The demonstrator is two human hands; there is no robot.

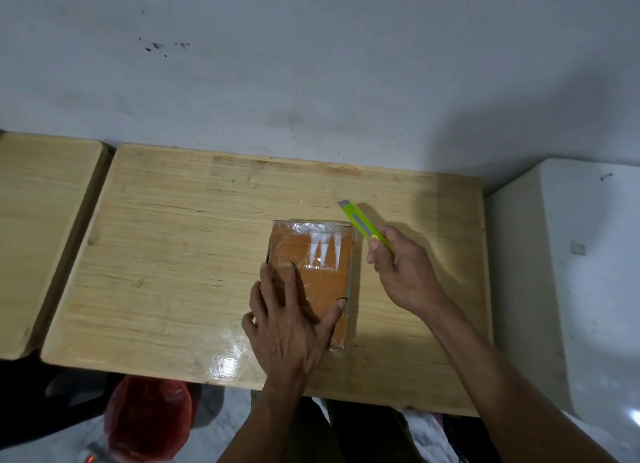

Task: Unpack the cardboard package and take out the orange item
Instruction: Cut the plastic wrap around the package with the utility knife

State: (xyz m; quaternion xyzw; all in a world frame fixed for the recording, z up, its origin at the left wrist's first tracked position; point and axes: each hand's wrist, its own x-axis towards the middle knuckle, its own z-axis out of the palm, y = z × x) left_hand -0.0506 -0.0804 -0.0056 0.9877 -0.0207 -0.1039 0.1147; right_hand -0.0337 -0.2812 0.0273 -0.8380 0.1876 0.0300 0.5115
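Note:
A brown cardboard package (322, 258) wrapped in shiny clear tape lies flat in the middle of the wooden table (173, 255). My left hand (287, 320) presses down on its near half with the fingers spread over the top and left edge. My right hand (401, 268) is just right of the package and grips a lime-green utility knife (363, 227). The knife's blade points up and to the left, past the package's far right corner. The orange item is not visible.
A second wooden table (41, 220) stands to the left with a narrow gap between. A white block (568, 272) borders the table on the right. A white wall runs behind. A red bag (149, 417) sits on the floor below the table's near edge.

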